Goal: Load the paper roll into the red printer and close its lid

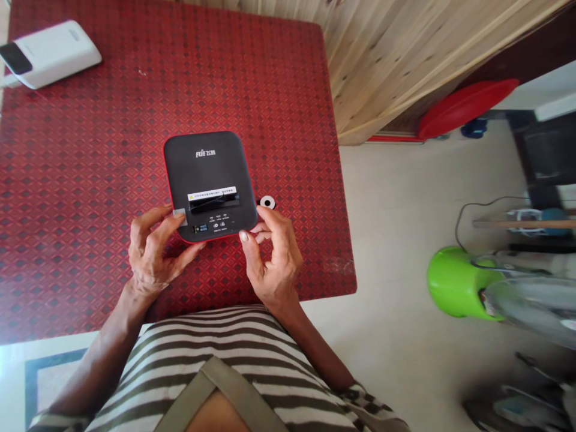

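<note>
A black rounded-square device (209,162) with a red edge and a FEIE logo lies on the red tablecloth. It has a dark slot under a white and yellow warning label (211,194). My left hand (153,252) grips its lower left corner, with fingertips on a small grey tab (179,216). My right hand (270,252) holds the lower right corner between thumb and fingers. Just beyond those fingers, a small white ring with a black centre (267,202) lies against the device's right side.
The red patterned tablecloth (90,180) covers the table, with a white power bank (49,54) at its far left corner. Beyond the right edge are a wooden panelled wall (405,60), a red plastic basin (465,108), and a green bucket (459,282) on the tiled floor.
</note>
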`<action>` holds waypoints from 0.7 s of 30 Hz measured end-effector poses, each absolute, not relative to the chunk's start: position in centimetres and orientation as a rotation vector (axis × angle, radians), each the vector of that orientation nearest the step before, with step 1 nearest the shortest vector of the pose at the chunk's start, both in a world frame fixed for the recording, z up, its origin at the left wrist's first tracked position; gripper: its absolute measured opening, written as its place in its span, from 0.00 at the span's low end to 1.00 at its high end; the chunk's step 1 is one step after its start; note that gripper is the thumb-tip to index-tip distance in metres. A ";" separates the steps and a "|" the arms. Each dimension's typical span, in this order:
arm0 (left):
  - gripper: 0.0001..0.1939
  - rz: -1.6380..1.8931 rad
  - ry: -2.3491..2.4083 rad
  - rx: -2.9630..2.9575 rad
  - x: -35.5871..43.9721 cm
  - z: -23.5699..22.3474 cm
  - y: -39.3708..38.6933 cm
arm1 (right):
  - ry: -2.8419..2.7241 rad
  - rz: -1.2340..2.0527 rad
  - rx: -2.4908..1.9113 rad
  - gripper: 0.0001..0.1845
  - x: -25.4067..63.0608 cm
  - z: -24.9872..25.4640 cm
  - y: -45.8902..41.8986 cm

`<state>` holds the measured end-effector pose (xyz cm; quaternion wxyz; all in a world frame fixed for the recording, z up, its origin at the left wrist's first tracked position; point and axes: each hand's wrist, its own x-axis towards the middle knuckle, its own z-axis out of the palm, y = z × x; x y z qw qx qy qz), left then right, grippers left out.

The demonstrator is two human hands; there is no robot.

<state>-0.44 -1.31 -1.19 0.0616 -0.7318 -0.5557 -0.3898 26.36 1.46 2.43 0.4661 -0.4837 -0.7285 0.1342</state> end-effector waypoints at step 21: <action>0.29 -1.214 -1.729 -2.233 -0.3 -0.5 -1.2 | -1.752 0.343 -1.193 0.29 26.2 2.3 1.2</action>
